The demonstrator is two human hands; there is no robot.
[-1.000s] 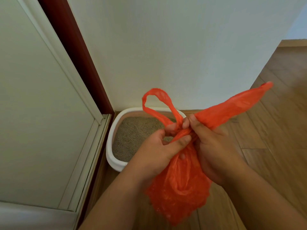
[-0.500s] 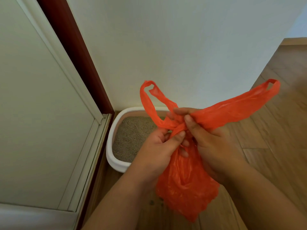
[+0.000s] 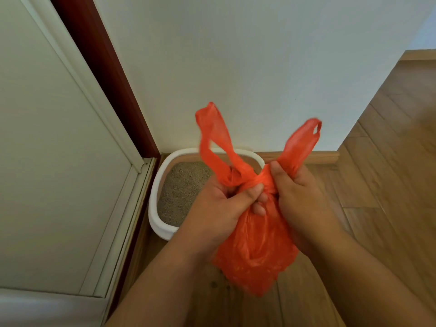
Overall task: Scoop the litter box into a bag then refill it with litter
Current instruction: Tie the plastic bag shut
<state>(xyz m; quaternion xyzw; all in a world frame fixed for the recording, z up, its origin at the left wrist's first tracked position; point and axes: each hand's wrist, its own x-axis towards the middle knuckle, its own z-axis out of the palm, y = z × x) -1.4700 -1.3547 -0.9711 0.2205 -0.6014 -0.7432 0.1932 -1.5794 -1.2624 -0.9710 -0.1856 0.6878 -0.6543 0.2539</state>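
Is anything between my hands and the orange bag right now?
Nothing visible. The left hand and right hand both grip the orange bag directly at its twisted neck, in front of the litter box.

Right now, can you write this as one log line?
step: tying orange bag | left hand: grips knot | right hand: grips handle | litter box: on floor

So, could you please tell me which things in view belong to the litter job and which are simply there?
Belongs to the job:
orange bag, gripped by left hand and right hand
litter box
litter

Just there:
door
wall
wooden floor
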